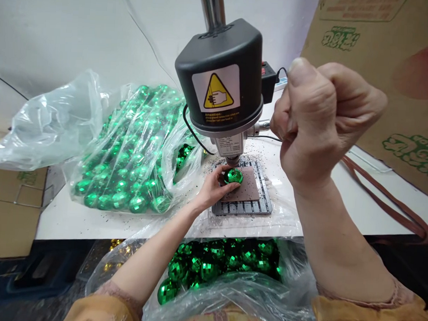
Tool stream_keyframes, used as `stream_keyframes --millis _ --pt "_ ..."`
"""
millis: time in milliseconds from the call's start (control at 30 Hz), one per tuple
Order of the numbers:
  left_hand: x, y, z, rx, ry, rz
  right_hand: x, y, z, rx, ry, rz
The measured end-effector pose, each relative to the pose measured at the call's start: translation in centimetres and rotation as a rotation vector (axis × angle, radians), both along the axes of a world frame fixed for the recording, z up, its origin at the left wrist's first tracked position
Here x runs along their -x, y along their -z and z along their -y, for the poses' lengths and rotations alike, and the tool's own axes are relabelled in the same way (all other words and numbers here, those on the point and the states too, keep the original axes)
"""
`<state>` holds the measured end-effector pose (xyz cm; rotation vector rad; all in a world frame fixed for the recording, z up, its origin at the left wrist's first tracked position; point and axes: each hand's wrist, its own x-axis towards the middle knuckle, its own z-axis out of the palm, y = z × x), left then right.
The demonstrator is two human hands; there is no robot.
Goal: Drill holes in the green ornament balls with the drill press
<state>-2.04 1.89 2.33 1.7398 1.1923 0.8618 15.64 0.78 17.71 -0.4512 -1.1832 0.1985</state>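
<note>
A small bench drill press (221, 80) with a black head and a yellow warning sticker stands on the white table (357, 204). My left hand (214, 186) pinches a green faceted ball (233, 175) on the brown pad of the drill's grey base plate (247, 204), right under the drill chuck. My right hand (318, 117) is raised beside the drill head, clenched in a fist around the feed lever, of which only a short metal stub shows at its left.
A clear plastic bag (129, 152) full of green faceted balls lies left of the drill. Another bag (223, 269) of such balls sits below the table's front edge, in my lap. Cardboard boxes (398, 69) stand at right and far left. Dark shavings dot the table.
</note>
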Motion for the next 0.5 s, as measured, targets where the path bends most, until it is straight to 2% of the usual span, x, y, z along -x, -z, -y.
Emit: stream_keyframes --millis 100,200,300,500 --pt "-0.6 -0.2 0.5 -0.144 -0.038 -0.121 0.0 0.1 0.0 -0.039 0.019 0.025" --pt "-1.1 0.0 1.0 -0.222 -0.028 -0.125 0.1 0.1 0.1 -0.029 0.012 0.011" --pt "-1.3 0.5 1.3 -0.186 -0.018 -0.029 0.1 -0.2 0.0 0.002 0.01 -0.005" --pt "-1.3 1.1 1.5 -0.107 -0.009 0.058 0.1 -0.4 0.0 -0.053 -0.025 -0.061"
